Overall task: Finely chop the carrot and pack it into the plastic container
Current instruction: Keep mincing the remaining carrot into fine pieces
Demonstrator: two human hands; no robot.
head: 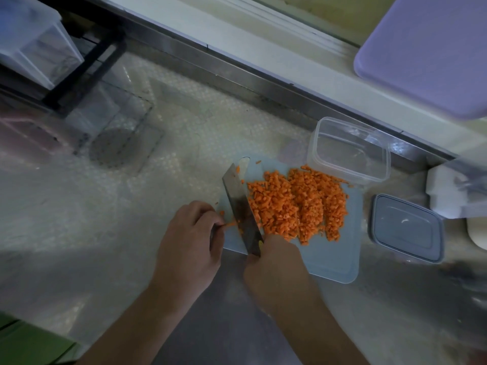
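On steel counter [382, 312], under dim light: bubble-textured clear sheet [79, 206] spread across left half, reaching toward drain area. Leaning at far right against back wall, large lilac board [427, 54]. Top left, clear plastic bin [34, 40] on black frame [87, 64]. Centre right, pale blue cutting board [334, 256] lying flat, near corner rounded. Heaped over board's middle, finely chopped carrot [297, 204] in three rough ridges, a few stray bits near far edge. At board's far right corner, touching or overlapping its edge, clear plastic container [347, 151], upright, nothing visible inside. Just right of board, grey lid [407, 229] lying flat on counter, apart from container. Beyond lid, white block-like item [442, 191], blurred, not identifiable. Left hand [189, 241] at board's near left corner, fingers curled down, pinching a small remaining carrot piece [229, 224] against board. Right hand [274, 270] clenched around knife handle, handle itself hidden in fist. Knife [241, 206] blade angled away toward far left, standing between left fingertips and carrot heap, orange specks stuck to flat of blade.
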